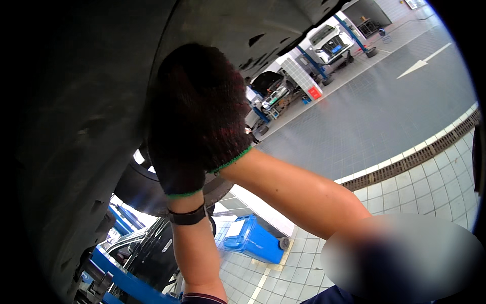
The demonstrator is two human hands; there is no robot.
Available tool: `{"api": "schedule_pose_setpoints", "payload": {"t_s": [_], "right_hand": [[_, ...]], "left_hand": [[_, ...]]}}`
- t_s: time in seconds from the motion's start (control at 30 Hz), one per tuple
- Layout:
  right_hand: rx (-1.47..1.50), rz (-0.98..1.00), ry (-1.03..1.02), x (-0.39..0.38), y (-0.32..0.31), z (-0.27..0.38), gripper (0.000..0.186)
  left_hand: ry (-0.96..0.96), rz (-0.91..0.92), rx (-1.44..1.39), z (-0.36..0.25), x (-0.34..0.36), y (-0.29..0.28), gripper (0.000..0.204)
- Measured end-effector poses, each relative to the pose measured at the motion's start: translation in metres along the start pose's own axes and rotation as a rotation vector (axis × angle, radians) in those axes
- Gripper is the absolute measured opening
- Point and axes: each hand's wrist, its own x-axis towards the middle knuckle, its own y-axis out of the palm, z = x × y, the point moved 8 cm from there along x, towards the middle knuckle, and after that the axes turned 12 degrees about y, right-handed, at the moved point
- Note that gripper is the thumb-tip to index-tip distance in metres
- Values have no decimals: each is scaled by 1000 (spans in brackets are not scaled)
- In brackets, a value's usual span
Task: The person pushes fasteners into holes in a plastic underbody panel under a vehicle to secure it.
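Note:
Both my hands, in dark knit gloves with green cuffs, are raised together against the black underside panel [86, 101] of a vehicle overhead. My right hand [202, 101] is uppermost, reaching in from the lower right and overlapping the other. My left hand [177, 162] sits lower and behind it, with a dark band on its wrist. The fingers of both are lost in the dark knit, so what they hold, if anything, is hidden. Behind them a tyre [139, 187] shows in part.
Blue lift parts [116, 268] and a black car [149, 253] stand lower left. A blue wheeled bin [255, 243] is on the tiled floor below. A drain grate [405, 157] crosses the right side. Beyond, a white vehicle [331, 45] and a dismantled car [276, 96] are at lifts.

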Motion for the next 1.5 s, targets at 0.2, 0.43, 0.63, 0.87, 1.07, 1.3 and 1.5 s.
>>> {"api": "schedule_pose_setpoints", "payload": {"t_s": [0.2,0.43,0.63,0.87,1.07,1.3,1.5], "right_hand": [[-419,153,47,3,9,23,24],[-369,333,-33,12,9,31,24],[-584,517,-36,12,14,35,29],[-444,173,-169,2,8,34,25],[-935,397,-107,14,38,36,16],[-991,442,-178,5,16,40,21],[-1142,717,-143,-4,18,32,18]], "left_hand": [[-166,275,-417,3,3,-22,51],[283,321,733,-15,11,24,48],[584,406,1342,-22,4,34,51],[519,390,1443,10,-4,-5,55],[-153,-100,38,19,-40,4,39],[-825,-213,-1154,58,-130,75,26],[-973,-509,-1355,82,-215,79,50]]}}
